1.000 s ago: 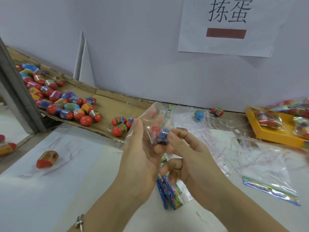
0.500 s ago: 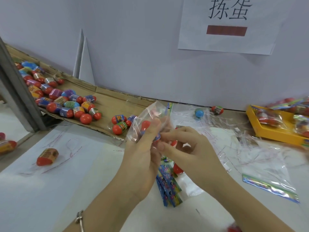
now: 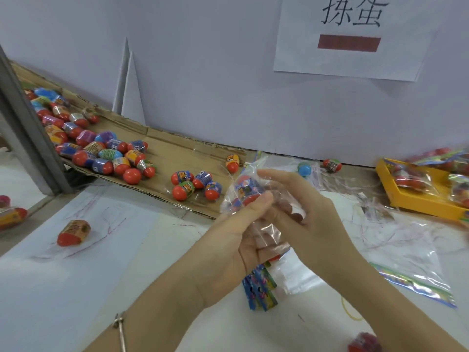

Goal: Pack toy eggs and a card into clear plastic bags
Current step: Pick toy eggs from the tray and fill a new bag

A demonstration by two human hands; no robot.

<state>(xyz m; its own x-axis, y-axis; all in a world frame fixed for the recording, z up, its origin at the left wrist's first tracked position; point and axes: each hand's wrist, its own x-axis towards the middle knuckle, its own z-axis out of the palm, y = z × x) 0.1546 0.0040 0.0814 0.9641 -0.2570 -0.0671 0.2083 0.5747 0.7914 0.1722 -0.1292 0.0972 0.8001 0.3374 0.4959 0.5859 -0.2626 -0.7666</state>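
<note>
Head view: both hands meet just off the near-right end of the cardboard sheet [image 3: 165,158], holding a clear bag [image 3: 266,231] up off the table. The left hand [image 3: 228,247] is clamped on it. Its thumb presses over the toy eggs [image 3: 247,193] in the bag's upper end, and its fingers curl behind. The right hand [image 3: 314,219] grips the same bag from the other side, with fingers curled and seen partly through the plastic.

A blue printed card [image 3: 261,288] shows below the hands, nearer the camera than the cardboard. Whether it sits inside the held bag I cannot tell.

On the cardboard a heap of loose eggs [image 3: 101,153] lies toward its far-left end, and a cluster of four [image 3: 195,185] sits near its front edge. Right of the cardboard, well apart, a yellow tray [image 3: 416,203] holds filled bags — flat empty bags [image 3: 406,252] lie in front of it.
</note>
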